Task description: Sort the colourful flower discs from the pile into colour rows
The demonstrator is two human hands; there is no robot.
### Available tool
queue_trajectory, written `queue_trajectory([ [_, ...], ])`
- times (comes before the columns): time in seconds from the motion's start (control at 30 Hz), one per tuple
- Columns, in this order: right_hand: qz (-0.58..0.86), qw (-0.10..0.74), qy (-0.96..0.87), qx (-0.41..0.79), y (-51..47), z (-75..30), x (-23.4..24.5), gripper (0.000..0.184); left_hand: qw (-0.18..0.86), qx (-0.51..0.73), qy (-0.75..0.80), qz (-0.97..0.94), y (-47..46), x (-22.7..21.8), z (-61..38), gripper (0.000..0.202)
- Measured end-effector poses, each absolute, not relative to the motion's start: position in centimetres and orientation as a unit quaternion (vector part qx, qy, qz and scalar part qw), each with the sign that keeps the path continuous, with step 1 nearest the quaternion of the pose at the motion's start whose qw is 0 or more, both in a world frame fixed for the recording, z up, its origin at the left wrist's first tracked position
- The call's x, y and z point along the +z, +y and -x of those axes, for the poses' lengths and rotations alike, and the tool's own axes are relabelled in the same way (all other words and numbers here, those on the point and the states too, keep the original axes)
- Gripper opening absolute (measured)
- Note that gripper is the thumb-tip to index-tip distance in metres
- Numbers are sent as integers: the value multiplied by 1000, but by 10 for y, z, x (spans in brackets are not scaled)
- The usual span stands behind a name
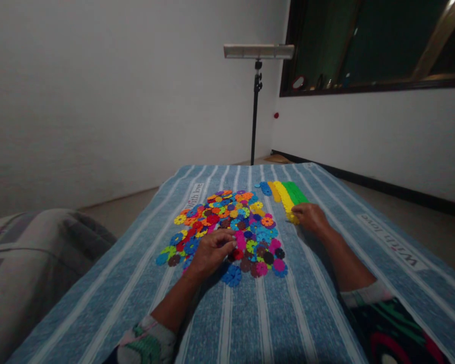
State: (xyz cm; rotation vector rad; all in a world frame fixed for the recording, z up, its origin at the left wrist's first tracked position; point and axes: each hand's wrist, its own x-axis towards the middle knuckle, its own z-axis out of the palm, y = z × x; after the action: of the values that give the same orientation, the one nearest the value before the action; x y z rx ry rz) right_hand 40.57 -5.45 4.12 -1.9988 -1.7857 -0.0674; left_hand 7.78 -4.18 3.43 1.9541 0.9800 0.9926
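A heap of flat, flower-shaped plastic discs [227, 222] in many colours lies on a blue striped cloth [258, 313]. My left hand [212, 251] rests on the near edge of the heap, fingers curled together in a pinch on a red disc. Beyond the heap, sorted rows of discs [284, 194] run in blue, orange, yellow and green. My right hand [310, 217] lies at the near end of the yellow row, fingers bent down onto the yellow discs; whether it grips one is hidden.
A light stand [255, 111] rises behind the cloth's far edge. A window with a dark frame [364, 86] is in the right wall. A grey striped cushion [30, 263] lies to the left. Bare floor surrounds the cloth.
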Motion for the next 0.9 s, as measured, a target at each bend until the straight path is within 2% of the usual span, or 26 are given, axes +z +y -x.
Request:
queue_trajectory([
  [0.13, 749, 170, -640, -33, -57, -419, 33, 29, 345, 388, 366, -772, -42, 33, -80, 18],
  [0.4, 762, 123, -636, -25, -56, -419, 30, 32, 323, 384, 379, -778, -41, 33, -78, 17],
  [0.67, 747, 200, -632, -57, -57, -410, 18, 32, 221, 400, 432, -777, -30, 33, -61, 13],
  [0.8, 703, 249, -664, -43, -53, -399, 11, 29, 174, 409, 490, -750, -18, 30, -44, 13],
  [0.9, 659, 252, -708, -38, -52, -388, 6, 29, 159, 417, 519, -729, -10, 28, -32, 16],
])
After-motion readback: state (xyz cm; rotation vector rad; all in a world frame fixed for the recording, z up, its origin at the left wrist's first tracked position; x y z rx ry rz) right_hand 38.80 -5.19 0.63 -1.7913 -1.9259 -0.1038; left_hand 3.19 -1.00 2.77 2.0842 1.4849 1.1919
